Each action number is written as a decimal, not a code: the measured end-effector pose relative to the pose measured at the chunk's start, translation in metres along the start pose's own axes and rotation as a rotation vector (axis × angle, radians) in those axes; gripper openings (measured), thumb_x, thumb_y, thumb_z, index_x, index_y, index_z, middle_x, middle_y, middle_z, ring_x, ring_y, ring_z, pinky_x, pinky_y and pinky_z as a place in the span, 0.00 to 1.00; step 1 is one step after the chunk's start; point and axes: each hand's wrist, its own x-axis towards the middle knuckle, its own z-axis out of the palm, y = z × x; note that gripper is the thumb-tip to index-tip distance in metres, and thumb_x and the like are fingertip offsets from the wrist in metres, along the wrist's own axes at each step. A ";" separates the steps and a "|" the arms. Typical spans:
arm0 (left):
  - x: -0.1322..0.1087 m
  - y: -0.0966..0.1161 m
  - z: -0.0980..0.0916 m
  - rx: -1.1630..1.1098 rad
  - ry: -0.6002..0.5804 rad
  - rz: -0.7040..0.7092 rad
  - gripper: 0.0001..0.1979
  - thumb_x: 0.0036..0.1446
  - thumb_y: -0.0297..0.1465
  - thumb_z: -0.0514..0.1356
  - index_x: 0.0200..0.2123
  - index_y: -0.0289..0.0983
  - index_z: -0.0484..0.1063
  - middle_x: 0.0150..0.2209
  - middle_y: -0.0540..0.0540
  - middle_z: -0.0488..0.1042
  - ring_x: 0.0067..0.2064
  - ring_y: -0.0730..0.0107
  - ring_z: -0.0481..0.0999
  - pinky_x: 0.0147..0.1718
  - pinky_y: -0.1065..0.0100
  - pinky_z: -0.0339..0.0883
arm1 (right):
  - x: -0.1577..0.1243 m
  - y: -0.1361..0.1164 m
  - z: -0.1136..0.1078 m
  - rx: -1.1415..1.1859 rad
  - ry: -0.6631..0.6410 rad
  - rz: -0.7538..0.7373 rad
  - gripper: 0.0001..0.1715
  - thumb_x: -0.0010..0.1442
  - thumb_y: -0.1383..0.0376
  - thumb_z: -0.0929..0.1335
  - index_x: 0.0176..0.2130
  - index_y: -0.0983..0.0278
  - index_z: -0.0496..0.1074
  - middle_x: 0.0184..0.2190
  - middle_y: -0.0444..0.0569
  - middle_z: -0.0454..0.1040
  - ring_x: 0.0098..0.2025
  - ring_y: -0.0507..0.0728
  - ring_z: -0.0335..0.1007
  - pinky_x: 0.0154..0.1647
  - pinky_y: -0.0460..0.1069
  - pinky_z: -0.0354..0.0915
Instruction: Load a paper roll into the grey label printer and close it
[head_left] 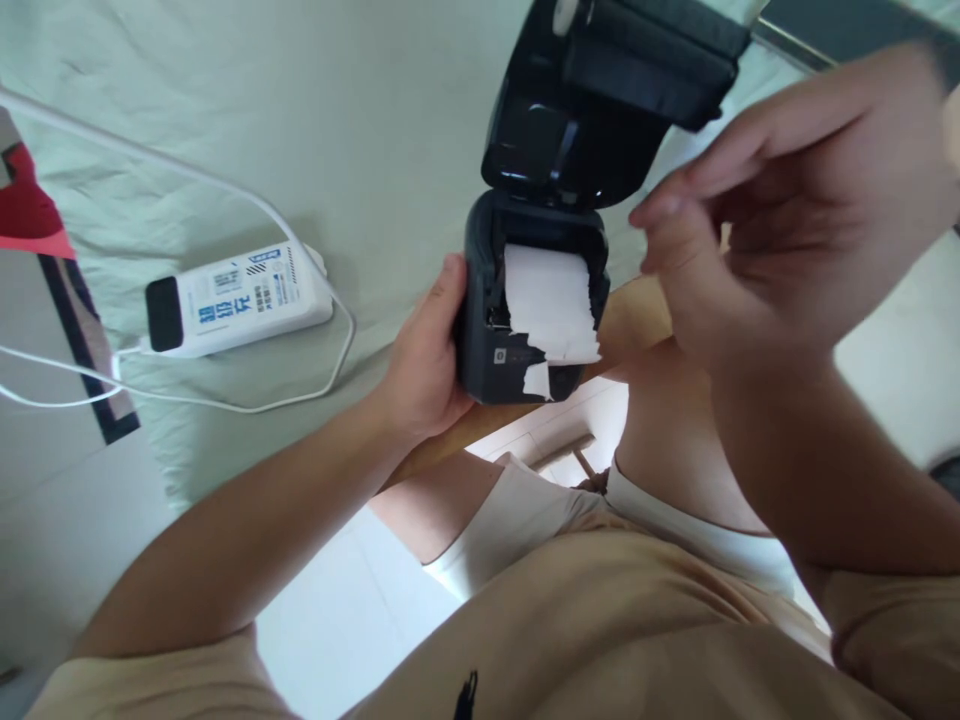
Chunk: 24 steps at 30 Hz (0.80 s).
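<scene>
A small black thermal printer point(480, 330) is gripped at its left side by my left hand point(431, 360), with the thumb along the casing. Its lid point(574, 110) stands swung up and back, away from me. Inside the compartment sits a white paper roll point(551, 300) with a ragged torn edge; a loose-looking scrap of paper point(536, 381) shows at the printer's front edge. Just right of the printer, my right hand point(795, 210) is raised with thumb and forefinger closed in a pinch. Whatever those fingertips hold, if anything, cannot be made out.
On the pale green cloth point(360, 130) to the left lies a white power bank point(240, 300) with a dark display. A white cable point(187, 170) loops around it. A wooden edge point(450, 435) runs beneath the printer, and a dark flat object point(847, 30) lies at the top right.
</scene>
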 end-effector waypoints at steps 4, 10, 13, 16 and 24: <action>-0.001 0.004 0.006 0.025 0.079 0.002 0.32 0.75 0.46 0.42 0.43 0.35 0.81 0.40 0.41 0.83 0.62 0.53 0.79 0.56 0.56 0.77 | 0.001 -0.005 0.016 -0.176 -0.049 -0.058 0.18 0.64 0.50 0.71 0.50 0.53 0.75 0.31 0.45 0.76 0.43 0.61 0.78 0.40 0.53 0.72; -0.003 0.007 0.009 0.036 0.009 0.027 0.28 0.73 0.48 0.47 0.43 0.35 0.81 0.41 0.39 0.83 0.62 0.49 0.78 0.55 0.55 0.78 | 0.016 -0.007 0.015 -0.471 -0.207 -0.179 0.17 0.50 0.57 0.75 0.42 0.52 0.76 0.25 0.42 0.75 0.24 0.53 0.63 0.26 0.49 0.57; -0.003 0.003 0.001 0.002 -0.079 0.039 0.22 0.71 0.45 0.54 0.44 0.35 0.80 0.44 0.41 0.84 0.61 0.49 0.79 0.54 0.55 0.78 | 0.012 -0.012 0.001 -0.311 -0.255 -0.150 0.19 0.54 0.58 0.75 0.47 0.50 0.76 0.31 0.41 0.78 0.26 0.52 0.66 0.27 0.50 0.61; -0.003 0.001 -0.004 -0.021 -0.073 0.020 0.21 0.72 0.44 0.54 0.43 0.36 0.80 0.42 0.42 0.84 0.55 0.52 0.83 0.53 0.55 0.79 | -0.003 -0.007 -0.011 0.102 -0.126 -0.062 0.22 0.59 0.55 0.73 0.54 0.48 0.74 0.43 0.43 0.79 0.33 0.55 0.75 0.25 0.51 0.66; -0.005 0.005 0.001 0.032 -0.070 -0.029 0.26 0.74 0.47 0.50 0.47 0.35 0.80 0.42 0.41 0.84 0.57 0.50 0.82 0.55 0.55 0.77 | -0.035 0.053 0.014 0.224 0.210 0.089 0.18 0.63 0.45 0.69 0.47 0.50 0.71 0.32 0.46 0.70 0.28 0.56 0.70 0.28 0.55 0.71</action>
